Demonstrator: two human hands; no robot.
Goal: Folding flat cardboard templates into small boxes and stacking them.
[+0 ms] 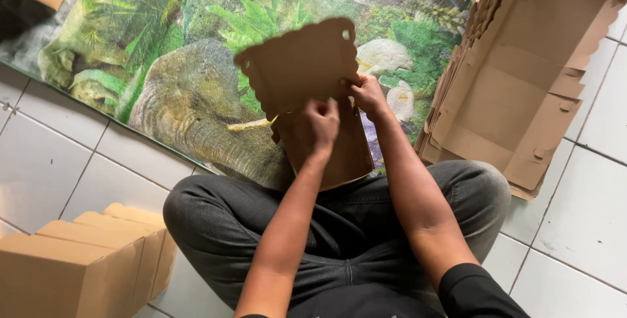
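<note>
Brown corrugated cardboard, a flat die-cut box blank with scalloped edges point(307, 70), is held upright over the person's crossed legs in dark grey trousers point(353, 220), and both hands are closed on it near its middle. The left hand point(320, 125) pinches a panel from the near side, knuckles toward the camera, while the right hand point(367, 93) grips the blank's right edge with fingers curled behind it, so the exact hold there is partly hidden. The two hands sit close together, which in my judgement leaves the wide upper part of the blank unsupported; it could flop or bend off its score line, giving a crooked crease. Pressing hard at the narrow flaps could also tear a scallop or tab, since thin board gives way easily at cut corners. Just beyond the blank lies a glossy floor mat printed with elephants and green foliage point(183, 83); a dropped blank would likely slide on it. To the right of the blank rests a stack of unfolded brown cardboard blanks point(522, 76), lying partly on the mat and partly on the white tiled floor point(52, 161); an elbow swing could nudge that stack askew. Left of the blank and nearer the person stand folded brown cardboard boxes point(85, 266), close to the left knee, where a shifting leg might crush them.
</note>
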